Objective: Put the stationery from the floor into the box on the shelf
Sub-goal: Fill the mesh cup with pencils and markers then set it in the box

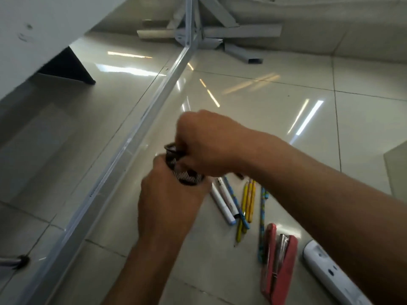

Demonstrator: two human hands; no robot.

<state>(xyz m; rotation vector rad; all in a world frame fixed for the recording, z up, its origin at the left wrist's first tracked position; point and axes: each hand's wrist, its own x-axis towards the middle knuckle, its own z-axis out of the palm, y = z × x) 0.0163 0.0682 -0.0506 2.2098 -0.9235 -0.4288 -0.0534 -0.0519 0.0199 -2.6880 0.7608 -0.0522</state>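
Observation:
Both my hands hold a black mesh pen holder just above the tiled floor. My left hand grips its lower end and my right hand closes over its upper rim. Below the hands, stationery lies on the floor: white markers, yellow pencils, a blue patterned pen and a red stapler. A white plastic device lies at the far right, partly under my right forearm. The box is not in view.
A grey metal shelf rail runs diagonally across the floor to an upright post. Loose grey metal bars lie piled at the back. A white shelf board overhangs at top left.

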